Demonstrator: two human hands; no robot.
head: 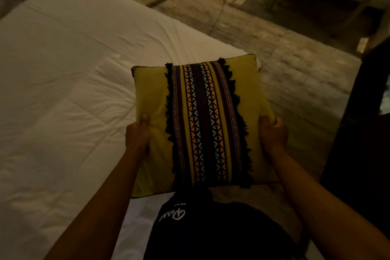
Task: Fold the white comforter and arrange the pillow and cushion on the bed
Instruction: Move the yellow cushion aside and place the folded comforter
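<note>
Both arms are reaching fwd from the bottom of the view, bare forearms angling inward toward the cushion (202,122). The left hand (137,133) is clamping the cushion's left edge at approx 9 o'clock of it – thumb on top pressing into the yellow fabric, remaining fingers wrapped under & out of sight. The right hand (273,131) is doing the same on the right edge at approx 3 o'clock, thumb on top, fingers curled round the side. The cushion is being held face-up btwn the two hands, yellow w/ a dark centre panel of patterned woven stripes & black fringe down both sides; it is sitting over the near right corner of the bed (63,38), partly over the floor (274,59). The white comforter (63,122) is lying on the bed at 9 o'clock from the cushion, quilted & wrinkled. At 6 o'clock, the person's black shirt (211,228) is showing white script lettering – upside-down & partly hidden, can't read it. Dark furniture (358,133) is standing at 3 o'clock. Lighting is dim, far details blurred.
</note>
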